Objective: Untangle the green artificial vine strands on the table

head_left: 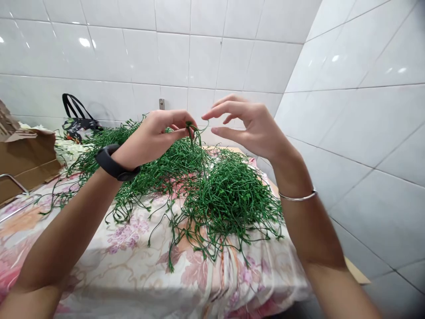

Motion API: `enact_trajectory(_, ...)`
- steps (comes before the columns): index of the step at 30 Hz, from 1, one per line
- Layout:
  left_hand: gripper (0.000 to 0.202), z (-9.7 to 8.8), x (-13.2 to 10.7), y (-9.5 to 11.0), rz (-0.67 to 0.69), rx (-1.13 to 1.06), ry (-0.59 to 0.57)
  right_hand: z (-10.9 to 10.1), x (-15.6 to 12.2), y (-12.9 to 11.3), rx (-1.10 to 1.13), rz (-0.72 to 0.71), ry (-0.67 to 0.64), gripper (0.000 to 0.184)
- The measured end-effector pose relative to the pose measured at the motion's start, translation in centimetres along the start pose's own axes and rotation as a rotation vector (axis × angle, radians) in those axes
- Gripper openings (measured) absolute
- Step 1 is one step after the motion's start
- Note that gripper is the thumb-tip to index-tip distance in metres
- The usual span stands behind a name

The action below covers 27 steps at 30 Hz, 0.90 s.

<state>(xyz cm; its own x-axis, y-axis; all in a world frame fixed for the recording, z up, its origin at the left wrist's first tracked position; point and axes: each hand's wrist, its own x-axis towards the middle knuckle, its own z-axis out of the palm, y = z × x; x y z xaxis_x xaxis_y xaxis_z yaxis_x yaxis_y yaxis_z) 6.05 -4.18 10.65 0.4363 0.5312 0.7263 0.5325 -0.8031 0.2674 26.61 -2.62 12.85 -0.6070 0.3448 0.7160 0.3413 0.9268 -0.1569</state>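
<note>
Hands: 2, both raised above the heaps.
Left hand (162, 130): thumb and fingers pinching a few green stems (200, 144); exact count unclear, they overlap. Black wristband (114, 163) x1.
Right hand (247, 124): fingers spread, thumb apart from forefinger; one thin stem curves by the forefinger tip, can't tell if touching. Silver bangle (298, 196) x1.
Heaps: 2. Near heap (232, 195) right of centre; far heap (156, 166) behind and left, loose ends meeting between. Stems too tangled to count.
Left side: 1 cardboard box (28, 161), 1 black floral bag (81, 126), white flowers (71, 148) between, uncountable.
Cloth (133, 266): 1, floral, visible from heaps to front edge.
Walls: 2, tiled; back wall (206, 57) behind the heaps, right wall (375, 128) beyond right forearm.
Room: air gap between hands; right hand well apart from near heap.
</note>
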Motion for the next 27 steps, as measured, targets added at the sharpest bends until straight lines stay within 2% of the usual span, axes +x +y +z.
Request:
enact_trajectory(4, 0.017, -0.1, 0.0, 0.1, 0.036, -0.048, -0.055, 0.4, 0.0, -0.3, -0.065, -0.019, -0.092, 0.021)
enact_trajectory(9, 0.016, -0.1, 0.1, -0.4, 0.024, -0.007, -0.065, 0.7, -0.1, -0.7, -0.079, 0.062, -0.081, 0.012)
enact_trajectory(12, 0.015, -0.2, 0.2, -0.8, -0.011, 0.04, -0.025, 0.3, -0.2, -0.7, -0.117, 0.073, -0.058, 0.011)
enact_trajectory(17, 0.008, -0.8, 0.1, -1.7, -0.066, 0.155, 0.072, -0.7, -0.2, -0.2, -0.252, 0.053, 0.058, 0.009)
enact_trajectory(19, 0.008, -1.0, 0.1, -1.8, -0.077, 0.156, 0.035, -0.6, -0.1, 0.1, -0.288, 0.05, 0.085, 0.008)
enact_trajectory(23, 0.022, -0.9, 0.0, -1.1, -0.082, 0.03, -0.138, 0.4, 0.0, 0.4, -0.261, 0.057, 0.095, 0.01)
enact_trajectory(25, 0.028, -0.5, 0.0, -0.5, -0.092, -0.027, -0.161, 0.8, 0.0, 0.3, -0.216, 0.063, 0.074, 0.012)
enact_trajectory(27, 0.031, -0.1, 0.1, -0.1, -0.107, -0.059, -0.134, 1.1, 0.1, 0.0, -0.195, 0.061, 0.055, 0.014)
